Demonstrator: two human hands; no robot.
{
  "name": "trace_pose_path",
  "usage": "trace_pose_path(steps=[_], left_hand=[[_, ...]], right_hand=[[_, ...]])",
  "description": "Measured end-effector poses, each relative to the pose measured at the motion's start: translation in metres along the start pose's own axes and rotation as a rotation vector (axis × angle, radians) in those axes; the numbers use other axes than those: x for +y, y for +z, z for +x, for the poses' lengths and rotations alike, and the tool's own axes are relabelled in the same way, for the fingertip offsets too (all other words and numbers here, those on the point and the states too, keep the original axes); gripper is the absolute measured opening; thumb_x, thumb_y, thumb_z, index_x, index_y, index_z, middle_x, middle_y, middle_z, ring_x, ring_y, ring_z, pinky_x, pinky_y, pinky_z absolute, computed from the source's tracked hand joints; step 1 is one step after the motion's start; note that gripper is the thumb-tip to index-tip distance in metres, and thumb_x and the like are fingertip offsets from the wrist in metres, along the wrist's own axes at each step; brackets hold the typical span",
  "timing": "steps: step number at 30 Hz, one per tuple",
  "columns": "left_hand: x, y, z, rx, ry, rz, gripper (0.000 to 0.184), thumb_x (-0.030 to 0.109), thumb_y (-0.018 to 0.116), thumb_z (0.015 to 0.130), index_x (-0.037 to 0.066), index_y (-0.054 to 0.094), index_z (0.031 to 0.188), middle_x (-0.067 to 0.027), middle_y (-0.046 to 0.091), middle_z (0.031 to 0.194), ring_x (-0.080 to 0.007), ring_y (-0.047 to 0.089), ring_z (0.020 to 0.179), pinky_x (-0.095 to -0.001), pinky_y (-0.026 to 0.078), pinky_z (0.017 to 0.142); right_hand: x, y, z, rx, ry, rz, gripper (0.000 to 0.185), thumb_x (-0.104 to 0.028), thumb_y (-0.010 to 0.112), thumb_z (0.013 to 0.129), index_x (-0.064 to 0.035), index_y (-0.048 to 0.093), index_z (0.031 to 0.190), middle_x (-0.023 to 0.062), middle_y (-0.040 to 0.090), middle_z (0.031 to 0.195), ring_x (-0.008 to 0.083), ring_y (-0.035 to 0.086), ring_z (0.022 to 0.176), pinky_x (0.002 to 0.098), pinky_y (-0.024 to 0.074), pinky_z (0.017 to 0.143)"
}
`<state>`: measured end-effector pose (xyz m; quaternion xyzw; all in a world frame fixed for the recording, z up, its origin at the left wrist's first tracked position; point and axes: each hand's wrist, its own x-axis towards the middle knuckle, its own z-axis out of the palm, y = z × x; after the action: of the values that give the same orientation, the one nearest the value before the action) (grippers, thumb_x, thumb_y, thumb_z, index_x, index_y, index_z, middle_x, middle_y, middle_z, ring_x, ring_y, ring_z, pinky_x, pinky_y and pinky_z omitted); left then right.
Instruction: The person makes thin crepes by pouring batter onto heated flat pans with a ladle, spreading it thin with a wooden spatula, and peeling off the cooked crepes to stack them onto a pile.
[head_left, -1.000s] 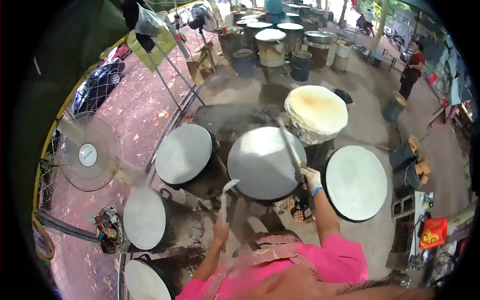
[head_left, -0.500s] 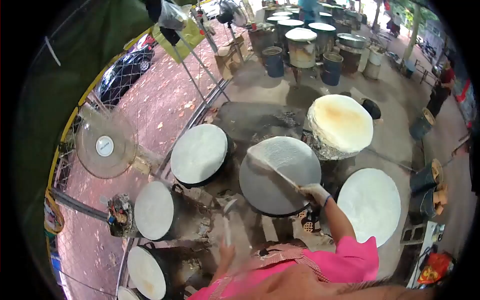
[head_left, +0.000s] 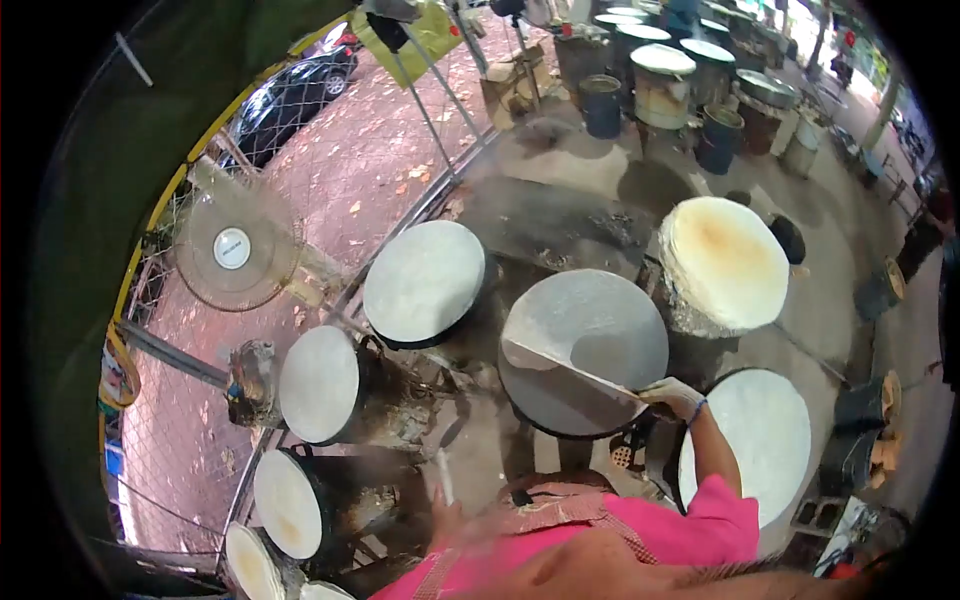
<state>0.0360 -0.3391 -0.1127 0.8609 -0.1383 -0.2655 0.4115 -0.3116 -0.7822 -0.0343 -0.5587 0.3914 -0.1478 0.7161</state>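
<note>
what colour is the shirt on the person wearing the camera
The shirt is bright pink; head view.

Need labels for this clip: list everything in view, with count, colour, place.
round work surface: 1, grey, centre
long straight tool: 1, pale edge, across that surface
pale handle: 1, whitish, left of centre, low
round covered tops: at least five, white, left and right
stacked round sheets: 1 stack, cream and tan, right of centre
fan: at least one, pale, left
car: 1, dark, upper left
buckets: several, dark, top and right
far background: too blurred to count
sleeve: pink, bottom
left hand: 1, bare, on pale handle
right hand: 1, pale glove, on long tool
</note>
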Motion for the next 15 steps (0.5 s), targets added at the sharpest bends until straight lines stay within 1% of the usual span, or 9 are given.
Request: trace_pose_path(steps=[1,3,5,8,9,10,11,14,15], left_hand=[[0.01,-0.004,-0.006,-0.007,-0.016,-0.017,0.07,-0.004,0.053,0.071,0.017,0.036,0.136,-0.0042,0.053,0.07,-0.0103,0.048,0.051,-0.0261,0.04,0.045],[0.025,-0.011,-0.017,0.007,-0.025,0.011,0.071,-0.003,0.053,0.071,0.017,0.035,0.136,-0.0041,0.053,0.07,-0.0108,0.049,0.052,-0.0266,0.04,0.046],[0.018,-0.01,-0.021,0.011,-0.064,0.027,0.071,-0.003,0.054,0.071,0.016,0.035,0.136,-0.0042,0.053,0.069,-0.0114,0.049,0.052,-0.0272,0.041,0.046],[0.004,-0.019,-0.018,0.026,-0.115,0.027,0.07,-0.003,0.055,0.071,0.014,0.036,0.136,-0.0048,0.053,0.071,-0.0125,0.05,0.053,-0.0282,0.042,0.048],[0.004,-0.018,-0.02,0.025,-0.108,0.012,0.069,-0.003,0.055,0.071,0.014,0.036,0.135,-0.005,0.054,0.072,-0.0129,0.05,0.054,-0.0284,0.042,0.049],[0.025,-0.015,-0.028,0.026,-0.102,-0.01,0.069,-0.003,0.055,0.071,0.013,0.037,0.135,-0.0052,0.054,0.074,-0.0132,0.05,0.056,-0.0286,0.042,0.05],[0.077,-0.017,-0.045,-0.016,-0.183,-0.015,0.067,-0.002,0.055,0.07,0.012,0.038,0.134,-0.0061,0.056,0.083,-0.0141,0.053,0.063,-0.0273,0.044,0.056],[0.075,-0.015,-0.044,-0.004,-0.096,-0.054,0.061,0.0,0.052,0.075,0.005,0.037,0.133,-0.0104,0.059,0.091,-0.0129,0.056,0.074,-0.027,0.045,0.058],[0.081,-0.017,-0.054,0.011,-0.091,-0.077,0.06,0.003,0.054,0.075,0.005,0.037,0.133,-0.0105,0.059,0.1,-0.0153,0.057,0.08,-0.0282,0.047,0.066]], right_hand=[[-0.006,-0.008,0.003,0.002,-0.035,-0.006,0.015,-0.02,0.065,0.072,-0.0055,0.066,0.077,0.0001,0.055,0.062,0.0077,0.047,0.046,0.0227,0.0361,0.041],[-0.07,-0.002,0.005,0.156,-0.001,0.134,0.019,-0.02,0.066,0.072,-0.0028,0.067,0.08,-0.0024,0.054,0.063,0.0067,0.048,0.05,0.0214,0.0372,0.044],[-0.077,-0.004,0.047,0.238,-0.043,-0.077,0.018,-0.022,0.064,0.073,-0.0044,0.063,0.069,-0.0026,0.048,0.053,0.0067,0.041,0.043,0.0243,0.0311,0.039],[-0.062,-0.002,0.056,-0.052,0.156,-0.264,0.017,-0.021,0.065,0.073,-0.0046,0.063,0.067,-0.0015,0.048,0.053,0.0065,0.041,0.044,0.0249,0.03,0.039],[-0.05,-0.006,0.042,-0.17,-0.155,-0.259,0.015,-0.019,0.066,0.073,-0.0049,0.064,0.068,0.0003,0.048,0.052,0.0077,0.04,0.042,0.0261,0.0302,0.039],[-0.022,-0.015,0.033,-0.15,-0.077,-0.192,0.014,-0.019,0.066,0.073,-0.0052,0.065,0.069,0.0013,0.051,0.054,0.0079,0.043,0.045,0.0259,0.0332,0.041],[0.0,-0.022,0.028,-0.128,-0.002,-0.13,0.013,-0.018,0.066,0.073,-0.0054,0.065,0.07,0.0023,0.053,0.056,0.008,0.046,0.048,0.0257,0.0362,0.044],[-0.031,-0.031,0.002,-0.1,0.258,-0.216,0.012,-0.016,0.065,0.075,-0.0042,0.066,0.071,0.0033,0.057,0.062,0.0081,0.052,0.057,0.0244,0.0423,0.053],[-0.023,-0.033,0.024,-0.066,0.139,-0.147,0.013,-0.017,0.065,0.075,-0.0044,0.066,0.073,0.0031,0.058,0.065,0.008,0.052,0.059,0.0245,0.0421,0.053]])
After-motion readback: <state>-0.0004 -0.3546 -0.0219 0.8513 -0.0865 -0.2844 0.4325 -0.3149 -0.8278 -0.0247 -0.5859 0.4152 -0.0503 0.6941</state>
